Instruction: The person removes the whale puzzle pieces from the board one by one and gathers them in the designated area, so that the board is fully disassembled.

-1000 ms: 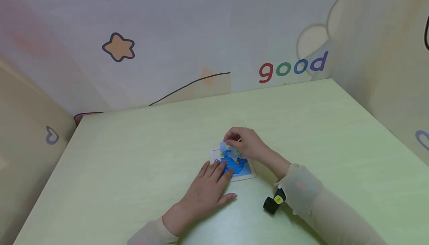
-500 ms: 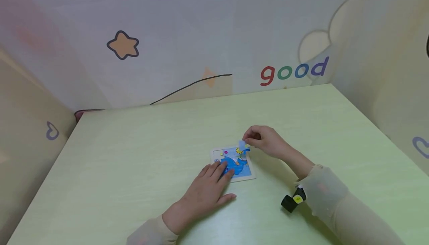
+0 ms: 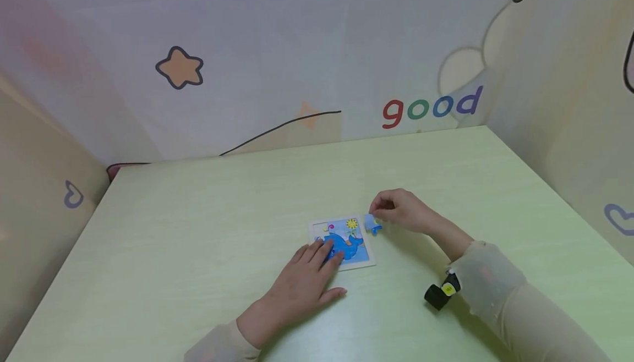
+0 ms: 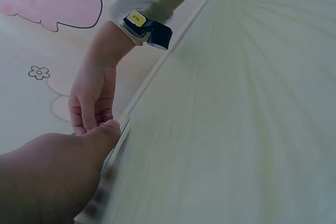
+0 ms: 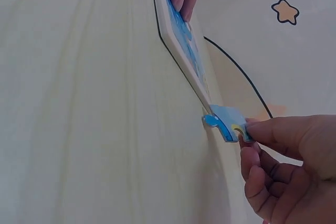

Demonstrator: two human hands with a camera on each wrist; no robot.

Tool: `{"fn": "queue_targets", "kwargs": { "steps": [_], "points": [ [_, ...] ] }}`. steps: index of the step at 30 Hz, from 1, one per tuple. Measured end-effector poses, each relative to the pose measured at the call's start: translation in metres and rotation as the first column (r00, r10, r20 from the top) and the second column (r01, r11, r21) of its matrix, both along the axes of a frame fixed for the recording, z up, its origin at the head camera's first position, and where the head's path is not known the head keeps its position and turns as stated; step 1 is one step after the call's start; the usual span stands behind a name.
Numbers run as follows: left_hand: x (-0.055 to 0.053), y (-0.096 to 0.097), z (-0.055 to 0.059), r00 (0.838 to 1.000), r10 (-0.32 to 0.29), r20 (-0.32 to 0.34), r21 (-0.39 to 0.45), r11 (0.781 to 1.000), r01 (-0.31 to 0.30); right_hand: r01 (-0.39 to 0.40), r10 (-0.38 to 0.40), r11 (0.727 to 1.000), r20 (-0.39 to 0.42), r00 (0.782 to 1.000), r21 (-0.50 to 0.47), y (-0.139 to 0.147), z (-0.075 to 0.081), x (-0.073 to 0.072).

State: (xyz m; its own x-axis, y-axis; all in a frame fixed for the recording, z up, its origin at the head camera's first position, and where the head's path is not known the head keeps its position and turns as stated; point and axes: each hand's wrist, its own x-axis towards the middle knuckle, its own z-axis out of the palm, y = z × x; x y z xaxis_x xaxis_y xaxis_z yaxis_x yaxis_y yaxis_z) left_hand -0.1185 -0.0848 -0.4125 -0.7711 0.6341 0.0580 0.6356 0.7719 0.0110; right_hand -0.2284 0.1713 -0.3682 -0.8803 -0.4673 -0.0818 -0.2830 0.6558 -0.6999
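A framed jigsaw puzzle with a blue whale and a yellow sun lies flat mid-table in the head view, with a gap at its upper left corner. My left hand rests with straight, spread fingers on the puzzle's lower left part and covers it. Just off the frame's right side, my right hand pinches a light blue puzzle piece between thumb and finger. In the right wrist view the puzzle piece, with a darker blue edge and a yellow patch, tilts beside the white frame.
The pale green table runs back to a printed wall with a star and the word "good". A black wrist camera with a yellow label hangs under the right sleeve.
My right hand has carried the pinched piece from over the puzzle's top edge to the right, beyond the frame, and the piece has turned. The left hand stays put on the puzzle.
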Motion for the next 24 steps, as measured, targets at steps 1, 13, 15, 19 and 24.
{"fn": "queue_targets", "kwargs": {
  "steps": [1, 13, 15, 19, 24],
  "points": [
    [0.0, 0.0, 0.0, 1.0, 0.0, 0.002, 0.001, 1.0, 0.0, -0.003, 0.003, 1.0, 0.002, 1.0, 0.008, 0.0, -0.001, -0.002],
    [-0.001, 0.0, 0.001, 1.0, 0.002, 0.008, -0.007, 1.0, -0.002, 0.023, -0.022, 0.997, -0.017, 1.0, 0.072, -0.003, -0.012, -0.014],
    [-0.001, 0.0, 0.001, 1.0, 0.005, 0.013, -0.008, 1.0, -0.005, 0.029, -0.028, 0.997, -0.017, 0.999, 0.077, -0.003, -0.012, -0.014],
    [0.0, 0.0, 0.002, 1.0, 0.009, 0.017, -0.007, 1.0, -0.009, 0.031, -0.029, 0.995, -0.021, 0.999, 0.098, -0.004, -0.012, -0.015],
    [0.0, 0.0, 0.002, 1.0, 0.008, 0.014, -0.007, 1.0, -0.008, 0.039, -0.038, 0.993, -0.012, 0.999, 0.108, -0.004, -0.013, -0.015]
  ]
}}
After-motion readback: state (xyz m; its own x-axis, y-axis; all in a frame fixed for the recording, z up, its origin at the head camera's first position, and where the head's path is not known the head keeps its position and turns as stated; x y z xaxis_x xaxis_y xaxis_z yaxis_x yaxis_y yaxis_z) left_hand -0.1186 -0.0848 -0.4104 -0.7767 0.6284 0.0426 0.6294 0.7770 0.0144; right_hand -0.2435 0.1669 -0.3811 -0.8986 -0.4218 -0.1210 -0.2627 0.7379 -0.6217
